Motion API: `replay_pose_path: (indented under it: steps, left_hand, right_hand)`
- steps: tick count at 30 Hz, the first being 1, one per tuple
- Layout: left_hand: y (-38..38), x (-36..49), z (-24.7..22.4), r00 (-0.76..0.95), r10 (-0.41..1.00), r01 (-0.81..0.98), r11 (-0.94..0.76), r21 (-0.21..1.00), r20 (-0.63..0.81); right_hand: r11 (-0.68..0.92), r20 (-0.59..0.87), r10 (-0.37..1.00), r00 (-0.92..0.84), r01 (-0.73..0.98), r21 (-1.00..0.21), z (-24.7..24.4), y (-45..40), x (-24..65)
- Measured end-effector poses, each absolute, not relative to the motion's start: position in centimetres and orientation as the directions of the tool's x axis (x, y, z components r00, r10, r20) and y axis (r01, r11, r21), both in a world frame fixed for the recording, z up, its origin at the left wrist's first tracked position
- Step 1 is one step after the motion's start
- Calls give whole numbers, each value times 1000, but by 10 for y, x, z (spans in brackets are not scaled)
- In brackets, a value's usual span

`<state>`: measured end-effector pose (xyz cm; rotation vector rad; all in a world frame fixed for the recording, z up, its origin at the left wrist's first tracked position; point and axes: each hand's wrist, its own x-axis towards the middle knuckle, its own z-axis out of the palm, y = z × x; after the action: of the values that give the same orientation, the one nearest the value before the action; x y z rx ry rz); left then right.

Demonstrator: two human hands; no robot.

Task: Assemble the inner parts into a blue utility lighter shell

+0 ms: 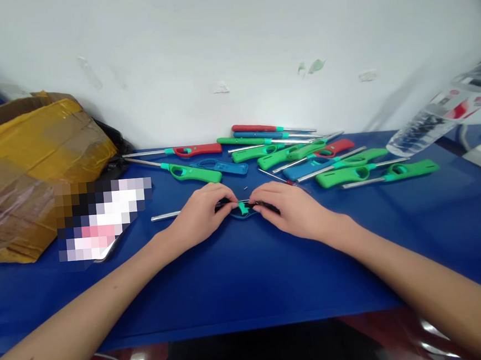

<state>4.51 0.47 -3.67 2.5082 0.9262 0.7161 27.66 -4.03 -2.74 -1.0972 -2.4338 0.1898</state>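
Observation:
A lighter (243, 208) with a blue shell, a teal trigger piece and black inner parts lies on the blue table between my hands. Its metal tube (165, 216) sticks out to the left, past my left hand (203, 208). My left hand has thumb and fingers pinched on the lighter near the teal piece. On the black part at the right, my right hand (286, 209) is closed in a pinch. Fingers cover much of the lighter. A tiny metal piece (245, 188) rests just behind it.
Several green, red and blue lighters (280, 154) lie behind my hands near the wall. At left are a taped cardboard box (35, 174) and a phone (106, 221), partly pixelated. A water bottle (439, 111) is at right on the blue table (241, 291).

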Motion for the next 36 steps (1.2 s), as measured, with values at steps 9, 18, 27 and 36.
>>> replay_pose_path:
  steps: [9, 18, 27, 36]
  left_hand:
    - [6, 44, -33, 670, 657, 491, -742, 457, 346]
    - [8, 45, -29, 652, 659, 443, -733, 517, 375]
    - [9, 48, -34, 577, 721, 457, -675, 579, 385]
    - [7, 48, -36, 563, 729, 495, -674, 548, 389]
  right_hand:
    - [637, 367, 768, -525, 684, -355, -27, -38, 273]
    - [577, 326, 815, -480, 722, -380, -32, -35, 273]
    - [592, 383, 803, -458, 689, -418, -31, -36, 271]
    - [626, 440, 768, -464, 690, -364, -30, -36, 268]
